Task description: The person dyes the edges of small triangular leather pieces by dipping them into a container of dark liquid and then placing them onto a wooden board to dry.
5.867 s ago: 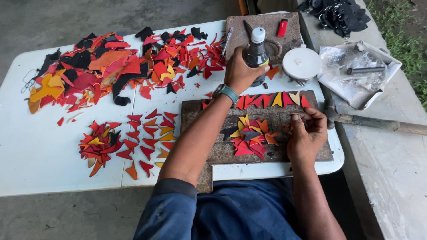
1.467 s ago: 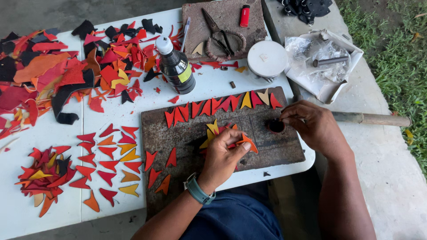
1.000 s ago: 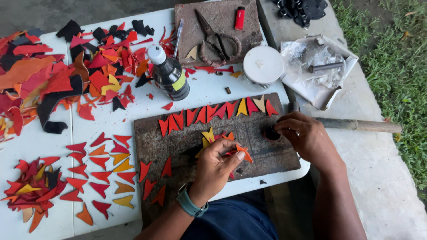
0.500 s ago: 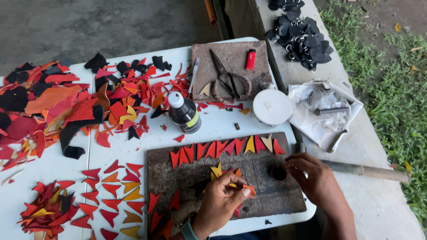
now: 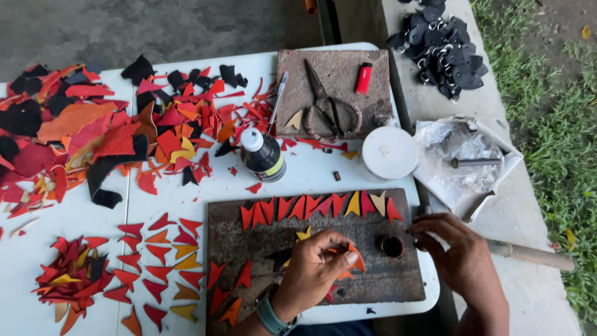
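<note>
Pinching an orange leather piece (image 5: 357, 257) in curled left hand (image 5: 314, 267), right hand (image 5: 457, 252) loosely bent, empty, beside small round cap (image 5: 392, 246)

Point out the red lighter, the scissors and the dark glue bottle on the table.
red lighter (image 5: 364, 78), head view, middle of its body.
scissors (image 5: 328, 111), head view, where the blades meet the handles.
dark glue bottle (image 5: 266, 159), head view, on its dark side below the white cap.

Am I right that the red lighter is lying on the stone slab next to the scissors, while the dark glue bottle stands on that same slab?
Not quite. In the head view, the red lighter does lie on the stone slab near the scissors, but the dark glue bottle stands on the white table, just off the slab.
</note>
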